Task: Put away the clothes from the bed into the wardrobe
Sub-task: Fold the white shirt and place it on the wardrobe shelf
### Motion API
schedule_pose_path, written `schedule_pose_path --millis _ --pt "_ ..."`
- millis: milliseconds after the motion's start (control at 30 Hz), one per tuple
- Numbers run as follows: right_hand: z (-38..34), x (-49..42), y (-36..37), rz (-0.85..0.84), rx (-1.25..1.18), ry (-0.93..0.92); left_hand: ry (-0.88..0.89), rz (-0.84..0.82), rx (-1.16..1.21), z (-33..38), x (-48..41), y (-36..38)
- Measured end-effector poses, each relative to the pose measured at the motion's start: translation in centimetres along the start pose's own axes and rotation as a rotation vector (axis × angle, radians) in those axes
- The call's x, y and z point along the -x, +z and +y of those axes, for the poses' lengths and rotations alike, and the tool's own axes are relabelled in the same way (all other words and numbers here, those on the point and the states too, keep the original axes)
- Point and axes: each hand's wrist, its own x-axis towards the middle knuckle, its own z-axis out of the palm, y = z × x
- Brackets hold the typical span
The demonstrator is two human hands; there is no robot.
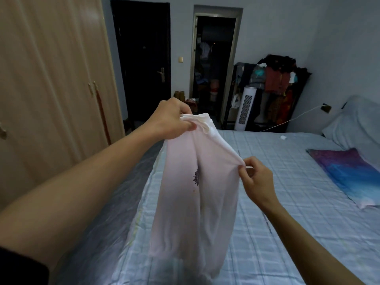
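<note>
The white garment (195, 194) hides the bed's near left corner; its lower hem is blurred. The wardrobe (51, 79) is cut off left. The far doorway's (213, 64) contents are indistinct.

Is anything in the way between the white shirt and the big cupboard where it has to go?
Yes: the wardrobe doors look shut, so they block the way in. The left hand and right hand both hold the white shirt up over the bed. Nothing else visible stands between shirt and wardrobe.

left hand (171, 120): raised, arm outstretched, fingers clenched | right hand (256, 177): lower; thumb and fingertips pinched
</note>
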Motion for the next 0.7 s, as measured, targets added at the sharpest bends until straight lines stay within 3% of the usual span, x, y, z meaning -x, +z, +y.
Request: schedule_pose_path --millis 233,500,700 --pt "0.5 2.2 -0.1 -0.07 -0.133 -0.01 0.07 -0.009 0.019 2.5 -0.2 1.8" --pt "1.4 2.5 0.1 0.041 -0.024 0.038 0.057 -0.035 -0.002 2.5 -0.3 2.5" --pt "0.9 2.2 0.1 0.05 -0.153 0.11 0.062 -0.016 -0.005 2.1 -0.2 1.8"
